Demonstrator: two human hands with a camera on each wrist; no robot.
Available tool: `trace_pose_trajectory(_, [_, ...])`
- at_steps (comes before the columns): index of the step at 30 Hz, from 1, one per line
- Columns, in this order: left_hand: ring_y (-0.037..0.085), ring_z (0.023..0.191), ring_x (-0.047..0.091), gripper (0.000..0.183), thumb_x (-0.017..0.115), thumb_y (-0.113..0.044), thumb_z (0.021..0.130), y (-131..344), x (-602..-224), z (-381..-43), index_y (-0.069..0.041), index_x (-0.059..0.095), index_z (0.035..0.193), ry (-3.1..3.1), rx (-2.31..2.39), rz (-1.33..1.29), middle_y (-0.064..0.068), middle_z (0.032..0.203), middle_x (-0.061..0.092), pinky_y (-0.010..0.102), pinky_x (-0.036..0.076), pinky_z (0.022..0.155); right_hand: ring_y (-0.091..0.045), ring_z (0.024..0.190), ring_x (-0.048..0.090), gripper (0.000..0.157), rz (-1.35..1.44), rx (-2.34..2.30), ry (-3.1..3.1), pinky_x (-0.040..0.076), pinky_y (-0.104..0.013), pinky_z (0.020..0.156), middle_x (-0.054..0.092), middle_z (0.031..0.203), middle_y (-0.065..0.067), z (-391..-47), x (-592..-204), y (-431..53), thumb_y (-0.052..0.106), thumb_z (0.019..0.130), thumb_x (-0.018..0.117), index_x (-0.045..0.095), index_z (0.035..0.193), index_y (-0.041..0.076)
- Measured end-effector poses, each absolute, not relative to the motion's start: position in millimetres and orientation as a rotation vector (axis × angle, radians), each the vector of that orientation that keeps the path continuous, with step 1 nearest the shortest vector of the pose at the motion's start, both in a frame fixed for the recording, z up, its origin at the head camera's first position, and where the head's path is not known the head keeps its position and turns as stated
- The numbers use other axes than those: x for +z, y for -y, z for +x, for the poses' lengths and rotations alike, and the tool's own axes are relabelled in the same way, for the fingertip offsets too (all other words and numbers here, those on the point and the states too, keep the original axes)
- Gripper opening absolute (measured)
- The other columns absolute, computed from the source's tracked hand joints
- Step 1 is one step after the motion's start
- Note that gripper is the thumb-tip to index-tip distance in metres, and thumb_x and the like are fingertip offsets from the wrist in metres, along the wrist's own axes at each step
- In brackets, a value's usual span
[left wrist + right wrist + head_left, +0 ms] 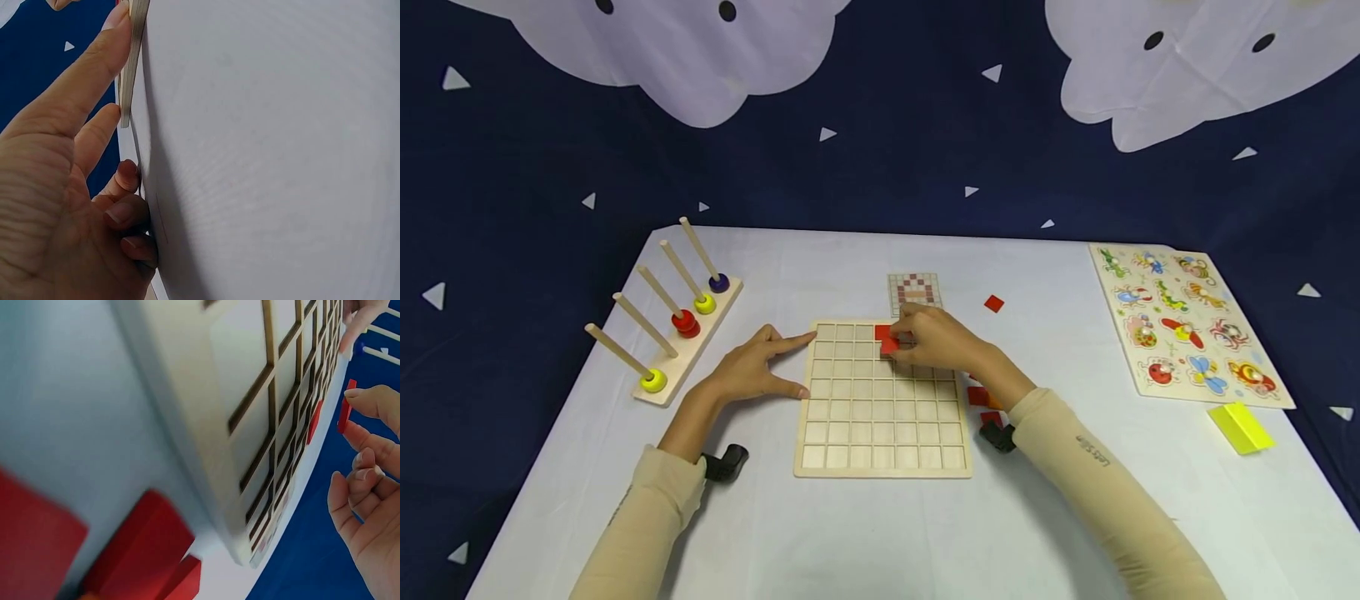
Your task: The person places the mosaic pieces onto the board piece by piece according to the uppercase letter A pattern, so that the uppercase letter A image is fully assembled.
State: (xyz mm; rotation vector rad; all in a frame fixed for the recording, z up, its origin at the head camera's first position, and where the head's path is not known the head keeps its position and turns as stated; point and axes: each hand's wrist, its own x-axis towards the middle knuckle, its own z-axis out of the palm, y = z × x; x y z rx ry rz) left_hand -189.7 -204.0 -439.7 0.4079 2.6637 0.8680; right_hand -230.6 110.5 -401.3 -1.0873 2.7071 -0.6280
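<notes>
A wooden grid board [883, 410] lies flat on the white table. One red square tile [882, 332] sits in its top row. Over the board's upper part, my right hand [936, 337] pinches another red tile [347, 406] between thumb and forefinger, raised off the grid. My left hand [748, 364] is at the board's left side, thumb and forefinger extended and touching its edge. Seen from the left wrist, that hand [81, 162] has its other fingers bent near the tabletop. Behind the board lies a small pattern card [914, 290], partly covered by my right hand.
Loose red tiles [978, 396] lie right of the board, partly under my right forearm. A single red tile [994, 303] lies farther back. A peg stand with rings [697, 354] stands left; an insect puzzle board [1195, 325] and folded yellow paper [1240, 428] lie right.
</notes>
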Motion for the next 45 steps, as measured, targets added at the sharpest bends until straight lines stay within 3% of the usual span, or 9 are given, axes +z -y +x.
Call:
trace_pose_trajectory(11, [0.02, 0.079, 0.04, 0.095, 0.089, -0.046, 0.067, 205, -440, -191, -0.029, 0.045, 0.15, -2.661, 0.873, 0.405, 0.004, 0.098, 0.039, 0.032, 0.031, 0.066, -0.012, 0.071, 0.047, 0.017, -1.158, -0.561, -2.708, 0.041, -0.025, 0.065, 0.054, 0.086, -0.002, -230, -402, -92, 0.019, 0.086, 0.073, 0.075, 0.098, 0.007])
trace_pose_trajectory(31, [0.02, 0.078, 0.039, 0.095, 0.089, -0.046, 0.067, 205, -440, -190, -0.028, 0.045, 0.15, -2.661, 0.879, 0.396, 0.005, 0.098, 0.038, 0.032, 0.031, 0.066, -0.012, 0.071, 0.045, 0.013, -1.223, -0.411, -2.748, 0.04, -0.026, 0.065, 0.054, 0.085, -0.002, -233, -408, -76, 0.021, 0.088, 0.074, 0.074, 0.091, 0.009])
trace_pose_trajectory(45, [0.019, 0.078, 0.039, 0.095, 0.089, -0.047, 0.068, 205, -441, -190, -0.028, 0.045, 0.15, -2.658, 0.885, 0.403, 0.005, 0.098, 0.039, 0.032, 0.031, 0.067, -0.012, 0.075, 0.054, 0.017, -1.219, -0.374, -2.757, 0.048, -0.029, 0.07, 0.059, 0.09, -0.003, -230, -410, -70, 0.023, 0.089, 0.075, 0.076, 0.097, 0.008])
